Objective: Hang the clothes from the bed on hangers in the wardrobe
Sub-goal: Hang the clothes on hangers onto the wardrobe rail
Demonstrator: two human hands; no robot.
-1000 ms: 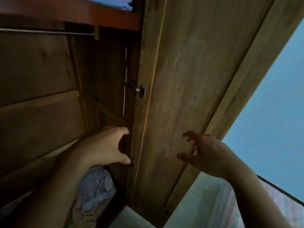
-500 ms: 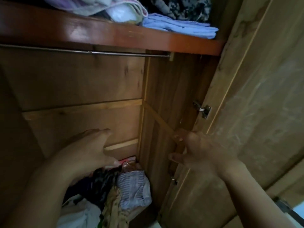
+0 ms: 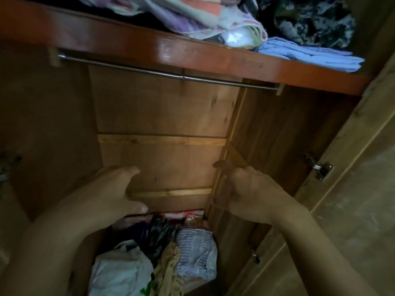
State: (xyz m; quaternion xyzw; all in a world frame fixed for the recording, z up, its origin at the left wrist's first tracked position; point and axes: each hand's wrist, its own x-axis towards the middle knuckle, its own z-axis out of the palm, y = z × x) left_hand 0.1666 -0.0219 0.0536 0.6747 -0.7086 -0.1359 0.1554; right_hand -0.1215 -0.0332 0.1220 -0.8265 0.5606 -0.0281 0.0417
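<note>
We reach our left hand (image 3: 106, 193) and right hand (image 3: 250, 191), fingers loose and empty, into the brown wooden wardrobe (image 3: 162, 116) under its bare metal rail (image 3: 166, 74) and reddish shelf (image 3: 149, 48) of folded cloth.

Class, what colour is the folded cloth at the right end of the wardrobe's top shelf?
Light blue, seen in the head view.

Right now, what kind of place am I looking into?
Probably an open bedroom wardrobe: a bare metal hanging rail under a wooden shelf stacked with folded linens, and loose clothes heaped at the bottom.
</note>
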